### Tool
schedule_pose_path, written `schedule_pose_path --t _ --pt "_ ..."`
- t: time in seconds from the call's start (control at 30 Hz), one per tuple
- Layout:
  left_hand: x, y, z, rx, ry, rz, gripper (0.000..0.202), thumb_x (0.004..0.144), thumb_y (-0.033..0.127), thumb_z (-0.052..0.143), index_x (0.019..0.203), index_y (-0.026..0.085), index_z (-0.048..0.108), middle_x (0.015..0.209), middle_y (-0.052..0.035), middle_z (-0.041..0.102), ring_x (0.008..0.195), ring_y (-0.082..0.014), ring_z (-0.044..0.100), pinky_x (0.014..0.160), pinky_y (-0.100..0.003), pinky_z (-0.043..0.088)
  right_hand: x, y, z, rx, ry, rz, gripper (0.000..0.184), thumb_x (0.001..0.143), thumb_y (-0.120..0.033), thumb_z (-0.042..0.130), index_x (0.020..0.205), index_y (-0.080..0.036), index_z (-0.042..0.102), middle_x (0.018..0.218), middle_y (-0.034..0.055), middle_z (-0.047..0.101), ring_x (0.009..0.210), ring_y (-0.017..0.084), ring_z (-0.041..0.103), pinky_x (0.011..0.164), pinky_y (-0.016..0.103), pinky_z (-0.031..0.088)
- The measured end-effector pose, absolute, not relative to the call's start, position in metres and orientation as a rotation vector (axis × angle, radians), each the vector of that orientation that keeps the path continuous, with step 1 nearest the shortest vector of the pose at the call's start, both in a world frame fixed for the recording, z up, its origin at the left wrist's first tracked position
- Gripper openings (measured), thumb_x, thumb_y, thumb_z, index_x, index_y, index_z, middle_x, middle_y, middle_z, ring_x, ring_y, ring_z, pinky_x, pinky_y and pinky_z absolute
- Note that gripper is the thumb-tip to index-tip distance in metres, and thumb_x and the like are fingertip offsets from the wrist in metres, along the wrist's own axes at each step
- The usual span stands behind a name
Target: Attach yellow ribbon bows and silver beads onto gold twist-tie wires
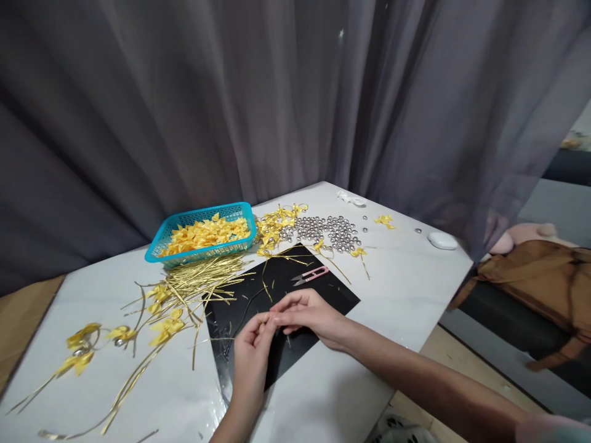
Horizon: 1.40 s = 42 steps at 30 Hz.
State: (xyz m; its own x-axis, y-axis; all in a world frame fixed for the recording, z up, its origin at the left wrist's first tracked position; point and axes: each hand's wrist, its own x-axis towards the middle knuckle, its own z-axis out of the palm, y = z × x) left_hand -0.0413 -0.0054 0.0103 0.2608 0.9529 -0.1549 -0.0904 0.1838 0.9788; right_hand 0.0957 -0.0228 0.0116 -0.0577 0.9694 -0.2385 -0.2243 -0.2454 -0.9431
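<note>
My left hand (252, 344) and my right hand (310, 315) meet at the fingertips above a black mat (289, 357). Both are closed in a pinch, and whatever sits between the fingers is too small and too hidden to name. A thin strand pokes out to the left of my left hand. Just beyond my right hand, pink-handled thread snips (310, 276) lie on the mat. Gold twist ties (207, 277) are heaped at the mat's far left, some overlapping its edge. Silver domed beads (341, 234) lie spread out behind the mat.
A blue basket (154, 246) of yellow ribbon bows stands at the back left. Finished-looking yellow bows with wires (80, 352) lie at the left. A white oval object (442, 240) rests near the table's right corner. A grey curtain (277, 92) hangs behind the white table (406, 289).
</note>
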Motion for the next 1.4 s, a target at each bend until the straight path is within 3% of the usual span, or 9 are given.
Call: schedule_pose_path --t 0.13,0.37,0.57,0.73,0.93,1.27,1.4 --pt "-0.044 -0.005 0.010 1.163 0.994 0.913 0.040 0.058 0.054 0.072 0.063 0.015 0.065 0.049 0.0061 0.039 0.045 -0.0069 0.025 0.043 -0.020 0.022 0.098 -0.025 0.017 -1.163 -0.889 1.623 0.041 0.066 -0.044 0.072 0.092 -0.012 0.070 0.082 0.0072 0.068 0.069 0.011 0.063 0.057 0.020 0.051" --pt "-0.043 -0.004 0.010 1.290 1.026 0.864 0.038 0.053 0.050 0.075 0.059 0.013 0.067 0.046 0.0095 0.019 0.045 -0.0068 0.019 0.047 -0.021 0.018 0.106 -0.022 0.017 -1.213 -0.913 1.579 0.038 0.054 -0.037 0.080 0.076 -0.008 0.070 0.066 0.0042 0.067 0.057 0.008 0.060 0.052 0.016 0.046" --pt "-0.043 -0.007 0.009 1.324 1.002 0.851 0.040 0.059 0.052 0.071 0.055 0.014 0.061 0.047 0.0087 0.022 0.046 -0.0074 0.020 0.047 -0.021 0.019 0.105 -0.023 0.013 -1.156 -0.931 1.575 0.040 0.058 -0.041 0.077 0.075 -0.009 0.062 0.063 0.0001 0.063 0.056 0.007 0.059 0.055 0.018 0.050" --pt "-0.046 -0.003 0.010 1.277 0.921 0.852 0.040 0.067 0.055 0.064 0.063 0.016 0.056 0.052 0.0057 0.037 0.049 -0.0086 0.029 0.048 -0.020 0.025 0.101 -0.026 0.016 -1.092 -0.914 1.637 0.044 0.063 -0.044 0.074 0.089 -0.010 0.063 0.073 0.0039 0.065 0.067 0.011 0.064 0.056 0.021 0.052" --pt "-0.047 -0.003 0.006 1.235 0.906 0.858 0.039 0.069 0.053 0.064 0.065 0.017 0.053 0.054 0.0064 0.037 0.049 -0.0077 0.028 0.045 -0.019 0.022 0.098 -0.027 0.008 -1.140 -0.865 1.545 0.039 0.060 -0.039 0.077 0.078 -0.008 0.061 0.069 0.0045 0.066 0.065 0.009 0.064 0.060 0.017 0.049" --pt "-0.043 -0.001 0.003 1.214 0.951 0.869 0.040 0.069 0.056 0.063 0.073 0.016 0.057 0.052 0.0061 0.042 0.049 -0.0088 0.034 0.048 -0.019 0.027 0.090 -0.025 0.002 -1.185 -1.003 1.351 0.045 0.068 -0.055 0.064 0.080 -0.014 0.050 0.050 -0.0056 0.052 0.047 0.006 0.051 0.050 0.019 0.043" --pt "-0.044 0.000 -0.001 1.223 1.006 0.894 0.042 0.066 0.055 0.067 0.073 0.014 0.060 0.049 0.0078 0.035 0.049 -0.0081 0.030 0.049 -0.019 0.025 0.090 -0.026 0.000 -1.183 -1.062 1.333 0.046 0.072 -0.059 0.058 0.082 -0.016 0.045 0.048 -0.0067 0.049 0.044 0.007 0.048 0.049 0.020 0.042"
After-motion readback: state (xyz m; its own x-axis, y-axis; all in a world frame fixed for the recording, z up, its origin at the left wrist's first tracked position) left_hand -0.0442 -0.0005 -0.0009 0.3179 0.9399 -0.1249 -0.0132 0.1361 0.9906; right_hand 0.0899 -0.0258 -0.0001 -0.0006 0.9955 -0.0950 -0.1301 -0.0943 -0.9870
